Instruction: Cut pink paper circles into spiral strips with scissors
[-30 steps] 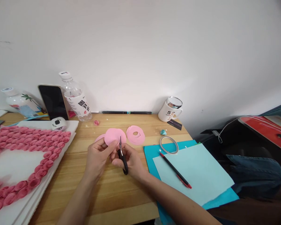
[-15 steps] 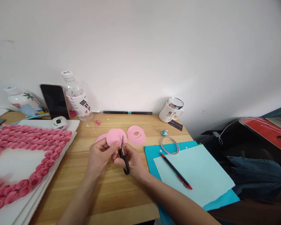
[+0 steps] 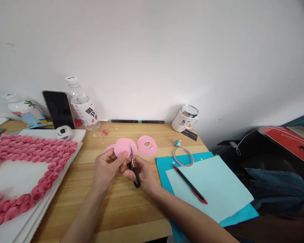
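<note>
Between thumb and fingers, my left hand (image 3: 107, 167) pinches a pink paper circle (image 3: 121, 146) above the wooden table. My right hand (image 3: 142, 173) is closed around the black handles of a pair of scissors (image 3: 136, 176). The scissor blades point away from me and lie against the circle's right part; whether they are cutting into the paper is hard to make out. More pink paper shows behind the left fingers. A pink paper spiral (image 3: 152, 149) lies flat on the table just beyond the right hand.
At left, a white board (image 3: 22, 172) carries rows of pink paper roses. A bottle (image 3: 83, 108) and phone (image 3: 58, 108) stand near the wall. To the right are a mug (image 3: 181, 120), a tape roll (image 3: 176, 158), a pen (image 3: 190, 184) and pale blue paper (image 3: 218, 189).
The paper circle and scissors have shifted only slightly in view, and the blades' angle against the paper differs a little. Both hands keep their hold.
</note>
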A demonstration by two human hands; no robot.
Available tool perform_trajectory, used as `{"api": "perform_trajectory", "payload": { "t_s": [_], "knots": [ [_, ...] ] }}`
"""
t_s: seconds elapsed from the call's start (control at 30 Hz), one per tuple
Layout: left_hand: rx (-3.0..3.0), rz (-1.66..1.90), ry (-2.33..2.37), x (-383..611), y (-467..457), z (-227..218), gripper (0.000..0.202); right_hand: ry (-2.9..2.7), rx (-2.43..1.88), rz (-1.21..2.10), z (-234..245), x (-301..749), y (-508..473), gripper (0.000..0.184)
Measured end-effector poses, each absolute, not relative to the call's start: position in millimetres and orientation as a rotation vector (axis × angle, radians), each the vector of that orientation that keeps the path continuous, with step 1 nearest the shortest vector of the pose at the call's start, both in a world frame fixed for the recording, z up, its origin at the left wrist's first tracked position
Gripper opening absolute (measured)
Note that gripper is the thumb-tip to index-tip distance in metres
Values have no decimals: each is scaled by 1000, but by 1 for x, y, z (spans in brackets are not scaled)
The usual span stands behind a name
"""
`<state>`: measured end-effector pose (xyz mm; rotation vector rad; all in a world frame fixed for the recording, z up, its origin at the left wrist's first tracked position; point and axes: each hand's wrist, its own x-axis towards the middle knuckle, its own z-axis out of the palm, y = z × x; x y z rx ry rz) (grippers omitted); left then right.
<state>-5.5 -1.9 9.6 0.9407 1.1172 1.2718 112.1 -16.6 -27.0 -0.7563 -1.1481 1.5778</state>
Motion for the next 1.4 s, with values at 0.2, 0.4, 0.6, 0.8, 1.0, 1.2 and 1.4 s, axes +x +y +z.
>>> {"api": "perform_trajectory", "payload": {
  "t_s": [0.2,0.4,0.6,0.8,1.0,1.2,1.4],
  "knots": [
    [950,1287,1097,-7,-1,11,20,-1142,-763,1591,-28,113,-17,46],
    [937,1314,1079,-7,-1,12,21,-1112,-828,1612,-31,114,-18,48],
    [888,1322,1070,-8,-1,10,20,-1078,-803,1636,-33,112,-20,47],
    [923,1253,1112,-7,0,6,19,-1110,-770,1605,-27,111,-17,47],
    [946,1221,1108,-9,0,3,21,-1076,-704,1579,-24,111,-13,51],
    [948,1232,1098,-9,0,3,20,-1106,-707,1569,-26,112,-14,47],
    [948,1261,1105,-7,0,8,20,-1129,-687,1573,-24,112,-14,45]
  ]
}}
